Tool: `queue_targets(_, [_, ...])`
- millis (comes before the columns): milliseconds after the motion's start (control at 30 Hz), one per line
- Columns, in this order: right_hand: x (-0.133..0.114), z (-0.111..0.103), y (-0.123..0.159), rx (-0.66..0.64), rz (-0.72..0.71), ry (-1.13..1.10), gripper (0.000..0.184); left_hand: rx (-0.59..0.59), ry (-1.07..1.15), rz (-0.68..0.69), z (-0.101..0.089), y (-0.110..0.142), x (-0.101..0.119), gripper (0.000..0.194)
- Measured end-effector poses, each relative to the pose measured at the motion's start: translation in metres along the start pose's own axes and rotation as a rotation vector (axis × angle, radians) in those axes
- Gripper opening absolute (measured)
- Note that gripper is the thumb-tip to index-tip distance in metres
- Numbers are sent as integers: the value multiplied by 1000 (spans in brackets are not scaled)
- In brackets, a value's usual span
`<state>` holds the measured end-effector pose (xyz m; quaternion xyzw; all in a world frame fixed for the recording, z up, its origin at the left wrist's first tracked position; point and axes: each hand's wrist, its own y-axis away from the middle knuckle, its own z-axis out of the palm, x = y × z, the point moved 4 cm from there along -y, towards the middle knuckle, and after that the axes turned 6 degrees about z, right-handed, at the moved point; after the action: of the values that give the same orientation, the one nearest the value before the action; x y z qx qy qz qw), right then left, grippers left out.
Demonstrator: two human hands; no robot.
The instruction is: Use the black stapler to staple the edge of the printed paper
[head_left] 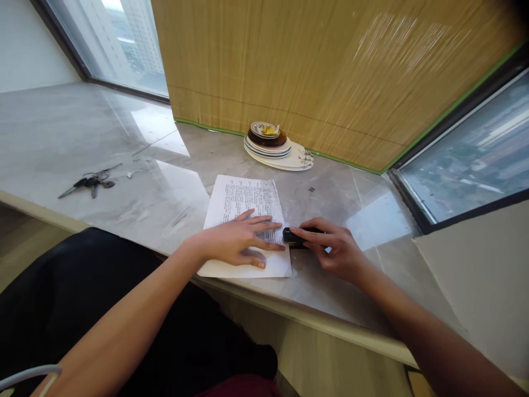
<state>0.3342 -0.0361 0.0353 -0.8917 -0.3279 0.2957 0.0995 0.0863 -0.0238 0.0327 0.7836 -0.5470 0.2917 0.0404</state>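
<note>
A printed sheet of paper [223, 267] lies on the grey marble ledge in front of me, its text turned sideways; whether more sheets lie beneath it I cannot tell. Across it rests my left hand [243, 238], palm down with fingers spread, pressing on the page. My right hand [333, 245] grips a black stapler [294, 237] from above. The stapler's front end meets the right edge of the paper, close to my left fingertips. Its rear part is hidden under my right fingers.
Stacked plates [268, 157] with a small yellow packet [271, 130] on top stand by the bamboo blind [297, 66]. A bunch of keys [93, 181] lies on the left of the ledge [165, 231]. A small dark piece [311, 189] sits beyond the stapler. Windows flank the blind.
</note>
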Motion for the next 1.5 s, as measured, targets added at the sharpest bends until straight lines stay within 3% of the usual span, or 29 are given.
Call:
queue_targets(233, [-5,3,3,-4,-20,65,60,9,58,-71,0,0,-2,47])
queue_targets(400, [-13,10,5,-41,-78,264,75,72,52,-15,2,2,-5,43])
queue_targets(533, [-14,12,3,-61,-97,351,70,-2,-30,12,2,1,-3,43])
queue_targets(667, [5,-3,-8,-161,-57,50,58,-29,-39,13,-2,2,-2,46])
queue_targets(833, [52,-34,-10,-347,-11,-219,34,-70,-49,9,5,3,-6,57])
queue_targets(900, [72,-43,-6,-314,101,-310,35,-55,-46,20,7,3,-6,56])
queue_targets(967, [86,-47,-6,-146,250,-435,42,-7,2,48,3,4,-5,55])
queue_targets(1067, [84,-39,-16,147,414,-508,47,171,169,59,-22,13,-7,52])
queue_targets(1167, [51,-16,-45,257,414,-365,44,636,448,74,-66,37,-20,35])
queue_targets(1233, [23,5,-72,244,362,-282,39,975,706,162,-90,59,-31,51])
queue_targets(1267, [11,16,-86,241,348,-268,36,1081,825,204,-97,69,-36,61])
queue_targets(1367, [-13,49,-123,203,309,-242,31,1265,1040,253,-106,92,-46,72])
queue_targets(1500, [-17,76,-140,140,337,-216,33,1343,1159,231,-103,104,-50,69])
